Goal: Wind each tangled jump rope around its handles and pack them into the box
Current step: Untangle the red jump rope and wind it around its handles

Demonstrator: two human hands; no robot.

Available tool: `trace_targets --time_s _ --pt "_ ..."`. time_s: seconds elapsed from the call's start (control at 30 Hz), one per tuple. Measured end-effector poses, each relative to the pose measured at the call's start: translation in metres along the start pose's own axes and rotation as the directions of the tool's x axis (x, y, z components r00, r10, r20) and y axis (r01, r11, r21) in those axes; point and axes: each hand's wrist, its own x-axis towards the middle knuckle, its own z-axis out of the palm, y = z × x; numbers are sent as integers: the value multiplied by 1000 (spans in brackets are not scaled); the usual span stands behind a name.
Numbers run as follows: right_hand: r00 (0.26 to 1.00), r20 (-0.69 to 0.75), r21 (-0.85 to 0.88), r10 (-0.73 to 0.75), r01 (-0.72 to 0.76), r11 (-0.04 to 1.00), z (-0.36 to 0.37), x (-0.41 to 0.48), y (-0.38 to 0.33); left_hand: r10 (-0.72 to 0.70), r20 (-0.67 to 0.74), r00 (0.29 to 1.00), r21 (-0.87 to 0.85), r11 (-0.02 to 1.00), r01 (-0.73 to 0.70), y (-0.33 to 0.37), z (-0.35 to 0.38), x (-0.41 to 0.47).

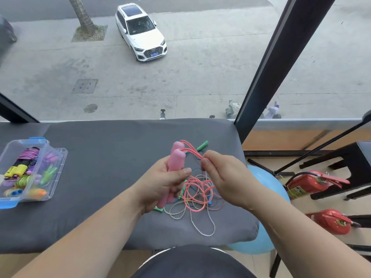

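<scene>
1. White car [141,32] parked on the far street, beyond the window.
2. Tree trunk [82,14], far left of it.
3. Grey padded table [100,177], near.
4. Blue ball [271,181] at its right edge.
5. Red fire extinguisher [307,183] on the right floor, second extinguisher [332,221] nearer.

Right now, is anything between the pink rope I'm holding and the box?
Nothing lies on the grey pad between the pink handles and the box. But the pink cord your right hand pinches runs into the tangle of ropes.
</scene>
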Motion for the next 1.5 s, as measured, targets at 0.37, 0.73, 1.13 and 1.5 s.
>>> trace_targets --time_s 0.37,0.73,1.13,1.5 --pt "994 2 -498 -109 96 862 40 -7 -27 60 -149 987 -613 778 -140 2 4 13" --pt "976 -18 -520 -217 176 836 52 -11 -27 -39 -322 946 -684 700 -204 15 18 16" --pt "999 14 191 53 -54 980 49 -21 -24 44 -346 937 -630 729 -267 27 13 6" --pt "988 8 -192 153 -149 970 42 5 -52 52 -325 944 -562 793 -237 18 33 -12"
